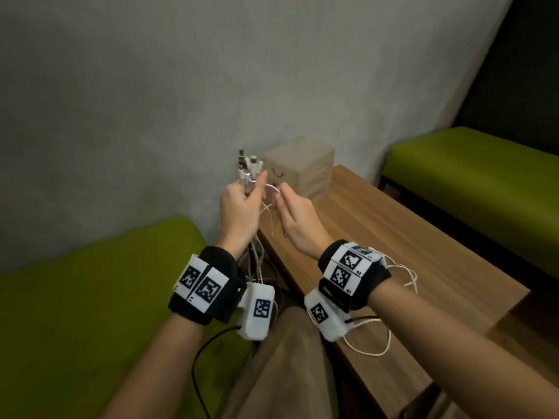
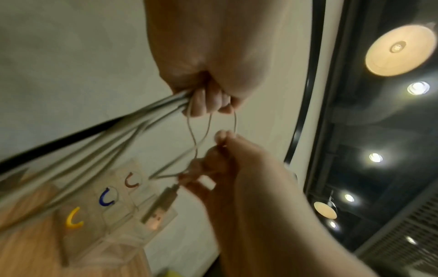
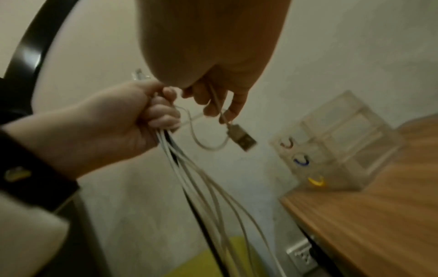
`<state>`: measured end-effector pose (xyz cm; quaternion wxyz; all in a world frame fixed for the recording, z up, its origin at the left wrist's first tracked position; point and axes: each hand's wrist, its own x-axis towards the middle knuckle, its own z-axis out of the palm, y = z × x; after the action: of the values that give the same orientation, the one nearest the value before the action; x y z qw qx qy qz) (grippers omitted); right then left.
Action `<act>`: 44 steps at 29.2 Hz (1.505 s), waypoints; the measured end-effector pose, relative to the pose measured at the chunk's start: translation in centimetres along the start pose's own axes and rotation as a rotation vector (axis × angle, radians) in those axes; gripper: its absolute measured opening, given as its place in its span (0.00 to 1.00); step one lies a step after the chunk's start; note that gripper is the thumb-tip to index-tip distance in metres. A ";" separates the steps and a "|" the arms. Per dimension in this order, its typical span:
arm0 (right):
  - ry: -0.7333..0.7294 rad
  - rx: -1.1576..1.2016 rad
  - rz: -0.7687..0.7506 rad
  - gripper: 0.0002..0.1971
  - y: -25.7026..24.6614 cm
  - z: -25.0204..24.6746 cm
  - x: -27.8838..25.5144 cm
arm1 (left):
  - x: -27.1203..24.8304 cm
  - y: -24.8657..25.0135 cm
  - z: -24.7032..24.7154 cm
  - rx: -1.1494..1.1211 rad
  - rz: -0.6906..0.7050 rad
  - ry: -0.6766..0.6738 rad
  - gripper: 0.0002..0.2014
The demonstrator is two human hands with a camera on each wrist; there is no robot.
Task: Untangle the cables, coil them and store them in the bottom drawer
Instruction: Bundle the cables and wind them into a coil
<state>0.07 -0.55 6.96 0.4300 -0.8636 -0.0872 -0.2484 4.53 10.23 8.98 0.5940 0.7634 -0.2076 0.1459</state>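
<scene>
While both hands are raised in front of the drawer box, left hand (image 1: 239, 211) fists the cable bundle (image 1: 255, 252) and right hand (image 1: 298, 220) pinches one thin white cable (image 1: 272, 189).
Head view: connector ends (image 1: 248, 166) stick up above the left fist, strands hang below it; clear drawer unit (image 1: 305, 170) sits on the wooden table (image 1: 408, 252) just beyond the right fingertips. Left wrist view: white leads plus one black cable (image 2: 59, 142) exit the curled fingers (image 2: 201, 103); a thin loop runs to the right hand's pinch. Right wrist view: USB plug (image 3: 241, 137) dangles below the right fingers (image 3: 213, 105); yellow bottom-drawer handle (image 3: 316, 181) is down-right of them, drawer closed.
</scene>
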 end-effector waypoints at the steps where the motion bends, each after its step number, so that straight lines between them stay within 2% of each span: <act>1: -0.028 0.015 0.024 0.12 0.1 1.1 -0.1 | 0.4 -0.3 -0.8 -0.039 -0.010 0.086 0.19; 4: -0.177 -0.017 0.104 0.09 1.9 4.4 -0.6 | 1.2 -0.8 -3.1 -0.131 0.007 0.215 0.19; 6: -0.427 -0.210 0.172 0.06 3.4 6.3 -0.7 | 1.5 -0.9 -4.4 -0.179 0.020 0.228 0.19; 7: -0.579 -0.339 0.220 0.12 3.8 6.8 -0.7 | 1.5 -1.0 -4.8 -0.207 0.011 0.233 0.19; 8: -0.724 -0.447 0.276 0.22 3.9 6.9 -0.6 | 1.5 -1.2 -5.2 -0.221 -0.004 0.237 0.19; 9: -0.823 -0.506 0.324 0.32 3.7 6.7 -0.4 | 1.6 -1.6 -5.5 -0.228 -0.022 0.231 0.19; 10: -0.856 -0.510 0.333 0.41 3.3 6.3 -0.1 | 1.6 -1.9 -5.7 -0.236 -0.036 0.211 0.19; 12: -0.724 -0.349 0.196 0.48 1.6 5.6 0.8 | 1.4 -2.6 -5.8 -0.283 -0.056 0.140 0.16; 14: -0.475 -0.112 -0.001 0.44 -0.3 5.8 1.4 | 1.0 -2.6 -5.1 -0.376 -0.073 0.066 0.11; 16: -0.274 0.050 -0.067 0.31 -1.9 6.4 1.7 | 0.8 -2.4 -4.2 -0.429 -0.082 0.024 0.07; 18: -0.155 0.120 -0.010 0.14 -3.0 6.5 1.7 | 0.7 -2.1 -3.8 -0.472 -0.072 -0.004 0.06; 19: -0.123 0.133 0.016 0.09 -3.3 6.5 1.6 | 0.7 -2.0 -3.7 -0.482 -0.055 -0.019 0.07; 22: -0.127 0.154 0.034 0.04 -2.7 6.8 1.0 | 0.7 -1.9 -3.8 -0.472 -0.033 -0.025 0.12; 28: -0.204 0.098 0.092 0.14 -0.2 8.7 -1.4 | 1.0 -1.4 -4.0 -0.555 -0.042 0.084 0.15; 31: -0.345 0.085 0.102 0.14 0.0 8.3 -1.5 | 0.8 -1.7 -4.2 -0.524 -0.029 0.106 0.14; 33: -0.441 0.068 0.115 0.21 -0.1 7.4 -1.0 | 0.9 -1.9 -4.5 -0.525 -0.034 0.073 0.15; 35: -0.359 0.128 0.098 0.29 -0.2 6.3 0.0 | 1.0 -2.0 -4.6 -0.523 -0.076 -0.008 0.15; 38: -0.027 0.296 0.067 0.28 -1.2 4.6 2.0 | 0.1 -2.2 -3.8 -0.437 -0.134 -0.215 0.14; 39: 0.042 0.336 0.061 0.27 -1.7 4.2 2.8 | -0.3 -2.3 -3.5 -0.378 -0.147 -0.285 0.14; 41: 0.073 0.388 0.045 0.22 -3.1 3.6 3.9 | -1.0 -2.2 -2.8 -0.283 -0.158 -0.362 0.13; 44: 0.085 0.308 -0.058 0.16 -4.2 4.1 4.0 | -1.7 -1.6 -2.1 -0.226 -0.146 -0.294 0.11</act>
<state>3.47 5.01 9.83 0.5534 -0.7732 -0.1309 -0.2808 3.90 12.85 7.41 0.6481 0.7181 -0.2510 -0.0347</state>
